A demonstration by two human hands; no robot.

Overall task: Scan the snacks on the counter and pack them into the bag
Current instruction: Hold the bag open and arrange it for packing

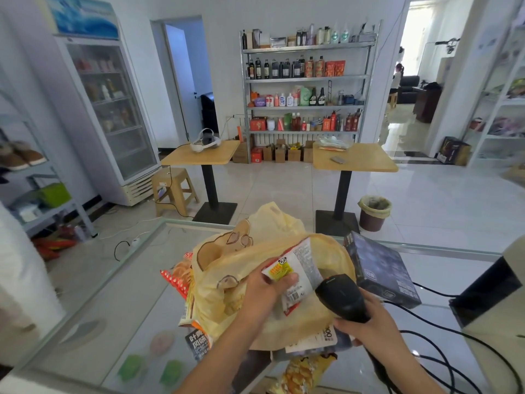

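A pale yellow plastic bag with bear prints stands open on the glass counter. My left hand grips a white and red snack packet over the bag's mouth, its barcode side facing up. My right hand holds a black barcode scanner, whose head points at the packet from the right, almost touching it. More snack packets lie beside and under the bag: an orange one to the left, a dark one in front, and a yellow one near my forearm.
A dark box lies on the counter right of the bag. Black cables trail across the right side toward a dark device. Beyond the counter stand two wooden tables, a bin and stocked shelves.
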